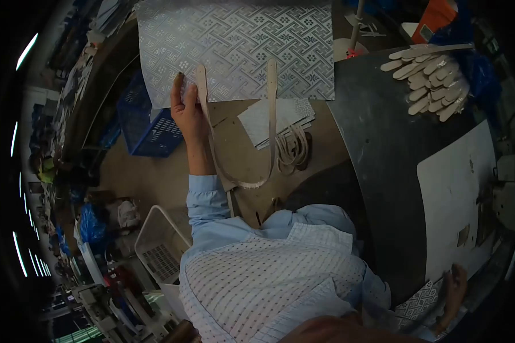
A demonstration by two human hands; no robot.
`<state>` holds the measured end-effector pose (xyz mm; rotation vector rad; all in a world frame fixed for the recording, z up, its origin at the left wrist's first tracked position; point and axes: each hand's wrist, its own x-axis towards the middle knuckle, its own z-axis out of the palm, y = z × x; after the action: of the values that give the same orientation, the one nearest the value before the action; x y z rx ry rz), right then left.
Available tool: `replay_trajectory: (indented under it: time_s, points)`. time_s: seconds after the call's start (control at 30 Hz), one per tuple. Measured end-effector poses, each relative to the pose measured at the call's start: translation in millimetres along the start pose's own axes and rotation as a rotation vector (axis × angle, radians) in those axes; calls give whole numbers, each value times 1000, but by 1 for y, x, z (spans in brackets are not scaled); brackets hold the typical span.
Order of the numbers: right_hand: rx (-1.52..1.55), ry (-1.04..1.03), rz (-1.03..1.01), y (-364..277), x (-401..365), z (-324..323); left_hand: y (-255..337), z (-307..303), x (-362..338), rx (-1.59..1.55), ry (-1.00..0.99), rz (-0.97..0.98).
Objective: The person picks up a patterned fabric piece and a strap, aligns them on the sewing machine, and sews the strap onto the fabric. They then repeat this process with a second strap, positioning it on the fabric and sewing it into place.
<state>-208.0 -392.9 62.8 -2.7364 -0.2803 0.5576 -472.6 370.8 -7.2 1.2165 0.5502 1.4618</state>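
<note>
One blue crate (162, 137), contents unclear, near left hand (190, 116)

One wide, fisheye-curved view, dark at its rim, looks forward and down from the person's head, above the bare left hand (190, 108) and bare right hand (455, 284). The dotted white top with pale-blue sleeves (263, 274) looms close, behind the left hand; white strip lights (13, 248) show far out on that hand's outer side. The right hand sits near the picture's edge.

Dim scene, heavy fisheye bend, black corners, tube lights (27, 51) (stark white streaks) far left
</note>
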Motion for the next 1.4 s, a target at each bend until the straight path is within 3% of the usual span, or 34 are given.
replay_trajectory:
  time_s: [0.03,0.13,0.2,0.23,0.37,0.43,0.5,0.53,0.6,0.63,0.67,0.7,0.73,0.77,0.8,0.83,0.87,0.93,0.97,1.0,1.07,1.13,1.2,1.27,1.3,1.37,1.4]
  points:
    - [-73,-89,124,2,-20,-7,-4,-11,9,-8,7,-9]
    - [149,-102,185,5,-77,8,-50,-32,9,5,13,-102]
    - [69,-97,193,3,-92,16,-99,-38,-5,-17,193,-70]
    - [12,-90,169,3,-95,21,-129,-48,-17,-14,183,-93]
    - [119,20,255,-10,-104,38,-252,-90,-56,-97,267,-466]
    - [75,-43,145,3,-105,28,-275,-65,-85,-8,356,-621]
    - [24,-17,140,16,-106,29,-280,-51,-113,282,481,-966]
    - [-28,-1,110,18,-106,29,-313,-85,-142,281,463,-974]
    - [-121,44,168,-11,-101,30,-399,-128,-154,792,50,-1113]
    - [-220,80,212,-18,-106,28,-357,-94,-149,471,245,-1134]
    - [-216,80,229,3,-112,18,-373,-106,-131,608,93,-995]
    - [-204,-66,247,37,-115,1,-395,-126,-118,738,-56,-851]
    - [-186,-210,263,51,-123,-11,-301,-46,-83,485,294,-925]
    - [-179,-211,284,66,-140,-19,-279,-34,-47,532,181,-793]
    - [-138,71,163,69,-157,-28,-309,-45,2,508,217,-513]
    - [-104,360,50,70,-178,-37,-208,31,10,344,187,-466]
    - [-108,386,99,47,-193,-52,-186,44,49,372,-75,-302]
    - [-18,402,-27,-31,-211,-83,-98,145,57,159,-208,44]
    - [9,422,-73,-49,-217,-86,-65,183,55,99,-446,226]
    - [-116,576,205,7,-228,-77,-16,237,21,-21,-529,225]
    - [-245,752,275,-20,-212,-69,41,305,-39,-191,-948,267]
    - [-616,675,-133,-66,-186,-75,82,355,-92,-284,-1425,441]
    - [-556,735,-380,-97,-142,-70,125,398,-150,-466,-1779,386]
    - [-568,644,-481,-136,-106,-70,167,427,-190,-357,-2121,490]
    - [-530,668,-534,-166,-90,-68,193,436,-211,-360,-2127,506]
    - [-495,700,-590,-198,-62,-69,231,452,-241,590,-2390,1053]
    - [-516,710,-647,-200,-45,-72,221,462,-243,594,-2385,1062]
